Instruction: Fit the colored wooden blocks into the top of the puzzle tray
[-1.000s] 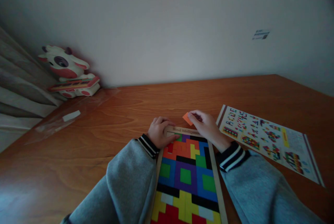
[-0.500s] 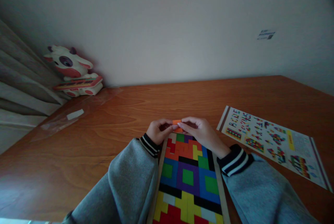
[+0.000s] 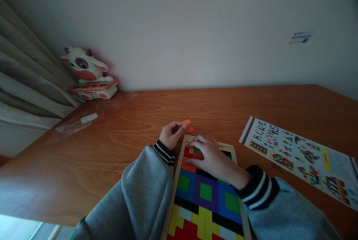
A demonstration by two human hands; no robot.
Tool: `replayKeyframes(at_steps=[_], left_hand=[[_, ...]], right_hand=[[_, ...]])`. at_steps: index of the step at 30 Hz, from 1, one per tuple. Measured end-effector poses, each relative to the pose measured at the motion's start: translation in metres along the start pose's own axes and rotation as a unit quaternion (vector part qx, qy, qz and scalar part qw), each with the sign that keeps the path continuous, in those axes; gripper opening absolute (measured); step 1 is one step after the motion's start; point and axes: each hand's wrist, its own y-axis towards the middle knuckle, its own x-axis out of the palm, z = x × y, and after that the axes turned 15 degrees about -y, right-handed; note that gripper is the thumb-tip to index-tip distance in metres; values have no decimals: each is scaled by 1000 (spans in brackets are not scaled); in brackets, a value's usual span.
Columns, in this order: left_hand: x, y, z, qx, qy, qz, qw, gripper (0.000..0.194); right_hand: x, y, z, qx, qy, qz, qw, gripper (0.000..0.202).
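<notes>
My left hand (image 3: 172, 135) pinches an orange puzzle piece (image 3: 186, 122) between thumb and fingers, just beyond the far left corner of a wooden puzzle board (image 3: 171, 199). Much of the piece is hidden by the fingers. My right hand (image 3: 208, 156) reaches over the far part of the board, its thumb and fingers apart above red and orange pieces (image 3: 188, 167). Whether the fingertips touch those pieces, I cannot tell. Nearer to me, the board is filled with green, purple, blue, black, yellow, white and red pieces.
On the right of the brown wooden table (image 3: 145, 113) lies a printed pattern sheet (image 3: 296, 154). A toy cow with a keyboard (image 3: 93, 79) sits at the back left, with clear plastic wrapping (image 3: 69, 130) before it. A curtain (image 3: 25, 72) hangs at the left.
My right hand has let go of the orange piece and moved down over the board. My left hand keeps the piece, now tilted. The view has shifted slightly left.
</notes>
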Motion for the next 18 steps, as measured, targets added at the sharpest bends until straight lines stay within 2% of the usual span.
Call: replayKeyframes(at_steps=[6, 11, 15, 18], left_hand=[[-1, 0, -3, 4, 11, -1, 1000, 42], [-4, 1, -4, 20, 22, -26, 999, 40], [-16, 1, -1, 26, 77, -98, 992, 46], [-26, -2, 3, 21, 119, -166, 979, 42]], right_hand=[[-1, 2, -1, 28, 52, -1, 998, 30], [3, 2, -2, -8, 135, 17, 991, 25], [-3, 3, 4, -26, 235, 7, 972, 16], [-13, 6, 17, 21, 310, 2, 950, 20]])
